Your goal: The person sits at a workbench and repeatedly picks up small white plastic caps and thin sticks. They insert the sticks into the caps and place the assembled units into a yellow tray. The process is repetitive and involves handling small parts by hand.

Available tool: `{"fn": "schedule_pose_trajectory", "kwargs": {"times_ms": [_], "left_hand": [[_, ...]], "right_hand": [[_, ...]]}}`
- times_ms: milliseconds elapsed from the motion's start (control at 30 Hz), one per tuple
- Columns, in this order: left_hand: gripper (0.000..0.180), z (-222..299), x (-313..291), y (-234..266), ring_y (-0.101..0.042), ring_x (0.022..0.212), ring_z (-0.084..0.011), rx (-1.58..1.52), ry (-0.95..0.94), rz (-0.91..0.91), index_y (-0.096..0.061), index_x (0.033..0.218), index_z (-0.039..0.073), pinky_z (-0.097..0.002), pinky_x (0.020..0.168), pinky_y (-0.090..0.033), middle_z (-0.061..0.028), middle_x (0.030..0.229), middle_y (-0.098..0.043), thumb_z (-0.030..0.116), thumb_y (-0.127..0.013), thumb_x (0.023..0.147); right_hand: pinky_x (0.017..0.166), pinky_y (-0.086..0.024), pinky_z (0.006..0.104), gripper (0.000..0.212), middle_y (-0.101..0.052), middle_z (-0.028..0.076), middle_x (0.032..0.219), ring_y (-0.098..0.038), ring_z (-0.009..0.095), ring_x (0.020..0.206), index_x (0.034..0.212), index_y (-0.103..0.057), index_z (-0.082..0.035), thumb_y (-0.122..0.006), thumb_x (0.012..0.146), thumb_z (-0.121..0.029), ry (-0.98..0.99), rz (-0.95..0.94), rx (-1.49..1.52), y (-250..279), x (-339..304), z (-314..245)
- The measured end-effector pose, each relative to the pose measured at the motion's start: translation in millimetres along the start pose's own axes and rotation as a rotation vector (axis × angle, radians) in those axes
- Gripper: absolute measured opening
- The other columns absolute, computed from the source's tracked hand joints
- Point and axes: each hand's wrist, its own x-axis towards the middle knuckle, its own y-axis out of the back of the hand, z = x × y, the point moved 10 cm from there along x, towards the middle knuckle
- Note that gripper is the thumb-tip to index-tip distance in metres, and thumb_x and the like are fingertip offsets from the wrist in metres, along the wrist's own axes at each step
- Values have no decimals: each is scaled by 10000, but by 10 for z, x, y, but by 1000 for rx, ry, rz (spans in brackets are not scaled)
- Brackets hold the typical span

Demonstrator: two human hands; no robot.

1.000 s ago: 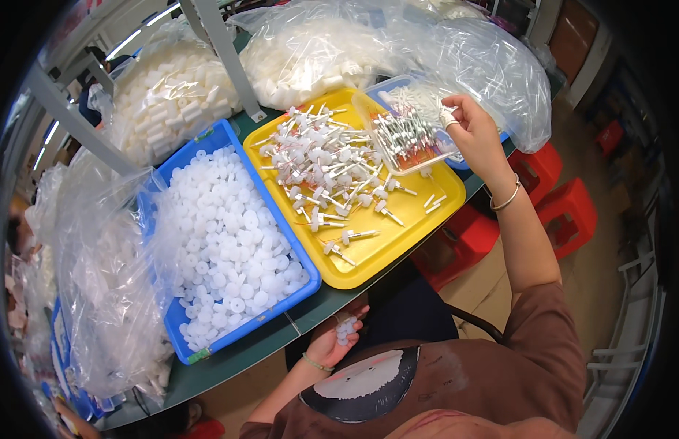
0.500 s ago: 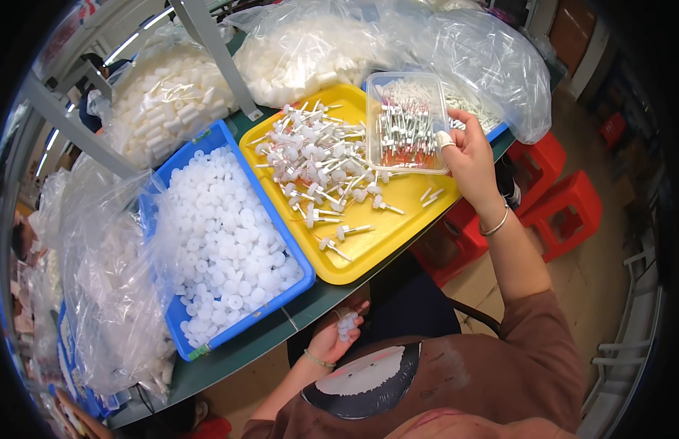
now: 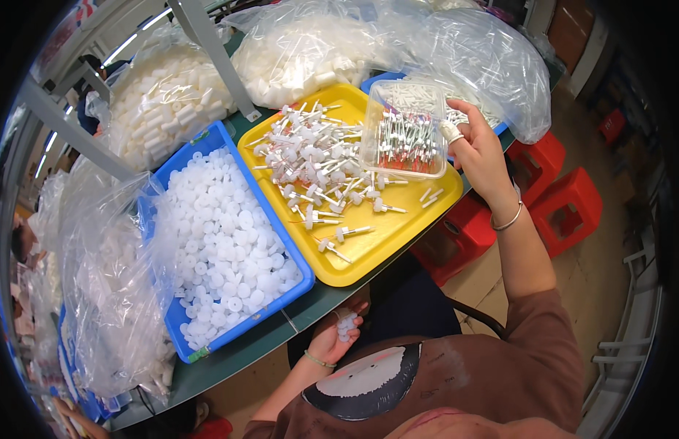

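Observation:
My right hand (image 3: pixel 480 157) grips the right edge of a clear plastic box (image 3: pixel 405 174), with a white covering on one digit. The box is tilted over the far right of a yellow tray (image 3: pixel 387 252) and holds many small metal-and-white pieces with reddish ends. On the tray lies a heap of white pins (image 3: pixel 317 157) fitted with translucent discs, plus a few loose white tubes (image 3: pixel 431 197). Below the table edge, my left hand (image 3: pixel 330 338) is curled around several translucent white plastic discs (image 3: pixel 347 327).
A blue tray (image 3: pixel 284 293) full of similar discs sits left of the yellow one. Behind stand plastic bags of white cylinders (image 3: pixel 182 102) and a blue tray of white tubes (image 3: pixel 467 102). A grey metal post (image 3: pixel 215 55) rises at the back. Red stools (image 3: pixel 566 212) stand right.
My right hand has shifted slightly down and right. The clear box has tipped and moved a little toward me, uncovering more of the white tubes behind it. My left hand stays still.

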Motion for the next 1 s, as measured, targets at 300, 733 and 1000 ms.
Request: {"fn": "schedule_pose_trajectory", "kwargs": {"times_ms": [300, 733, 1000], "left_hand": [[349, 26, 13, 40, -493, 790, -143, -25, -10, 10, -494, 1257, 32, -193, 561, -398, -122, 1201, -527, 198, -492, 950], [333, 10, 14, 56, -493, 795, -148, -4, -4, 7, -510, 1243, 32, -198, 568, -401, -123, 1184, -541, 190, -496, 950], [348, -9, 14, 47, -495, 799, -148, 14, -1, 16, -505, 1249, 34, -204, 579, -407, -117, 1184, -541, 214, -506, 950]], "right_hand": [[531, -397, 227, 354, -486, -6, 652, -465, 59, 571, 1142, -542, 6, -502, 791, 2, 30, -65, -60, -99, 19, 57], [547, -415, 185, 254, -559, -23, 698, -506, 16, 620, 1079, -585, -2, -604, 826, 14, 126, 207, 181, -81, -495, 173], [525, -391, 190, 149, -533, -36, 664, -462, 8, 588, 992, -632, -13, -648, 848, -47, 111, 78, 84, -123, -616, 53]]}}
